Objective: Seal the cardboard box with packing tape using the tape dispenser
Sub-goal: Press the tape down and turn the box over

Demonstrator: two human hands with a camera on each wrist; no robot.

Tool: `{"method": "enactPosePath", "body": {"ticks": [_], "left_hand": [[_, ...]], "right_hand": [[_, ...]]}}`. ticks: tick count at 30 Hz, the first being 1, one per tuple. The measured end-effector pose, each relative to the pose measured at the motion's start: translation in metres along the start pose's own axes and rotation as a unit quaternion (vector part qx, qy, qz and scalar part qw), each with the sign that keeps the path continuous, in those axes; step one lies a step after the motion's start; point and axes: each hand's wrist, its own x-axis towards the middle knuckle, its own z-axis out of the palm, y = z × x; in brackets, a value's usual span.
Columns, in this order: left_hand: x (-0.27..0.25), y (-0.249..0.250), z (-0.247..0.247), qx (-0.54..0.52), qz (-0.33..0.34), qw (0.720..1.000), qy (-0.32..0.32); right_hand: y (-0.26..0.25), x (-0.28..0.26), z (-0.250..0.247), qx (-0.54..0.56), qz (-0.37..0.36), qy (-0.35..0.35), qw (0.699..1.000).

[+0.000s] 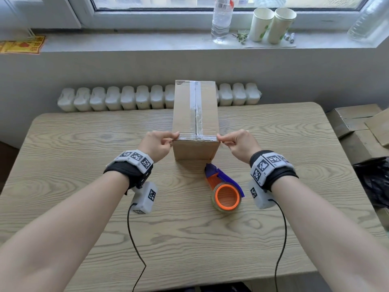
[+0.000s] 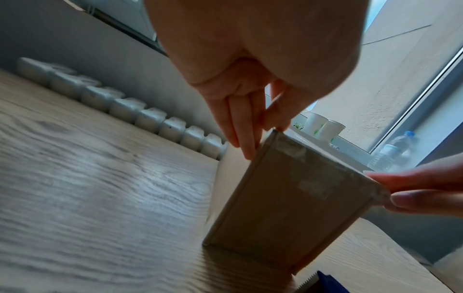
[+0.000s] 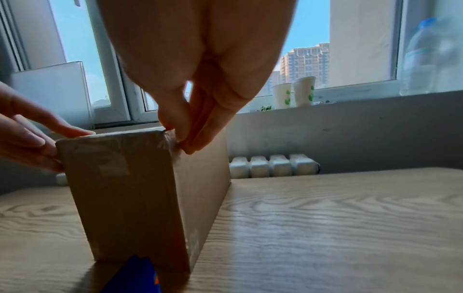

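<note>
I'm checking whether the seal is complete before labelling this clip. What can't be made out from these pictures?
- Cardboard box, head view: far end and underside are hidden by the box itself.
- Tape ends at the near corners: covered by the left hand and right hand.
- Tape dispenser: both wrist views cut it off at the bottom edge.
- Left wrist view: blurred, so the tape wrinkles are unclear.

Daylight from a wide window (image 1: 210, 2) falls across a pale wood-grain worktop (image 1: 84, 144), a white radiator (image 1: 117, 99) behind it.
</note>
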Motion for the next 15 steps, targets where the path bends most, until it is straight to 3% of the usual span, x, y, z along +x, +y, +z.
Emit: {"method": "enactPosePath", "body": {"ticks": [5,15], "left_hand": [[0.007,0.001,-0.017,0.051,0.026,0.997,-0.054],[0.007,0.006,-0.009,0.074,0.043,0.996,-0.009]], "right_hand": [[-0.003,0.008,-0.003,-0.047,-0.032,-0.015,0.998],[-0.005,0.006,0.004,-0.124,-0.084,0.043,0.988]]}}
